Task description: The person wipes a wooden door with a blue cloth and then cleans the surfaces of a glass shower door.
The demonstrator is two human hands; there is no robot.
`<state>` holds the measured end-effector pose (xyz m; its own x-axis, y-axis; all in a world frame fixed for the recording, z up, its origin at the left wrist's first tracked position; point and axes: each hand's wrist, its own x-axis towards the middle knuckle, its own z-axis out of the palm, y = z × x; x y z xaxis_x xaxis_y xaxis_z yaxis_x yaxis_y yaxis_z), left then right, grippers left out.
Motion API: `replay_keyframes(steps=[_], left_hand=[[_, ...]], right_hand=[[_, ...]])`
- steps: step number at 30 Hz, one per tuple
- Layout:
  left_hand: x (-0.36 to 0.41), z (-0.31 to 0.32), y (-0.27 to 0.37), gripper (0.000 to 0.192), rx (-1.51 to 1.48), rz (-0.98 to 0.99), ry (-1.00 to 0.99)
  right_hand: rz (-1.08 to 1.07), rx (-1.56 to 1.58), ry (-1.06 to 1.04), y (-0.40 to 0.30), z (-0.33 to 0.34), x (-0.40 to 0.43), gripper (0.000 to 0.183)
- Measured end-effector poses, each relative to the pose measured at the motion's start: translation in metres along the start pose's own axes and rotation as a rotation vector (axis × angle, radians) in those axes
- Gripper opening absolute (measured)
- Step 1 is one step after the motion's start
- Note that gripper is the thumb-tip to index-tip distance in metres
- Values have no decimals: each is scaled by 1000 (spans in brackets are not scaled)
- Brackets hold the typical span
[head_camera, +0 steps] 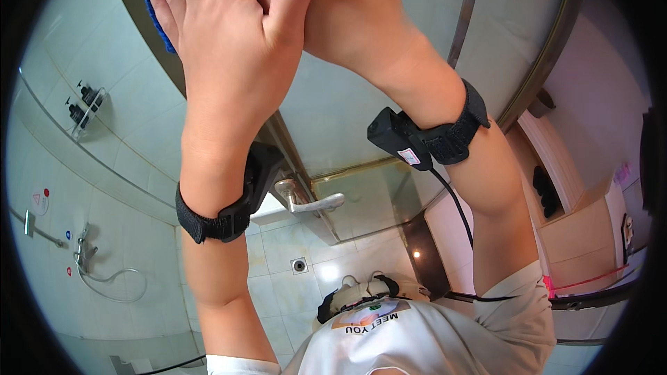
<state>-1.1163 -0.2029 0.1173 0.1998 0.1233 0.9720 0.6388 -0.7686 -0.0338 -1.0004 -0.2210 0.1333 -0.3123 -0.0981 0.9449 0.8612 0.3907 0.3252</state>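
At the top edge, my left hand has its back to the camera, fingers slightly spread and fingertips cut off by the frame. It overlaps my right hand, whose fingers are mostly hidden. A blue cloth shows beside and beneath my left fingers; which hand grips it cannot be told. Both hands are raised before a framed glass panel. Below them a metal lever handle juts from the door frame. Each wrist wears a black strap with a box-shaped device, the right one trailing a cable.
Left, a tiled wall carries a shower mixer with hose and a rack with dark pump bottles. A floor drain lies in the tiles ahead of my feet. Right stand a dark door sill and a pale cabinet.
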Motion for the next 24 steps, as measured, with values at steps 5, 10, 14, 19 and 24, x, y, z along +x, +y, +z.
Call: replay_keyframes(steps=[5,10,14,19,24], left_hand=[[-70,29,19,76,11,-102,-139],[-47,47,39,76,6,-35,-91],[30,49,80,71,125,-137,-109],[-44,96,121,76,-70,-141,-61],[16,108,165,66,-29,-37,-29]], right_hand=[[109,-86,-231,-10,-13,-73,41],[99,-118,-256,20,-33,-68,46],[-23,-78,-109,73,-62,-20,48],[69,-133,-312,78,-95,-89,47],[200,145,-414,128,-146,-52,51]])
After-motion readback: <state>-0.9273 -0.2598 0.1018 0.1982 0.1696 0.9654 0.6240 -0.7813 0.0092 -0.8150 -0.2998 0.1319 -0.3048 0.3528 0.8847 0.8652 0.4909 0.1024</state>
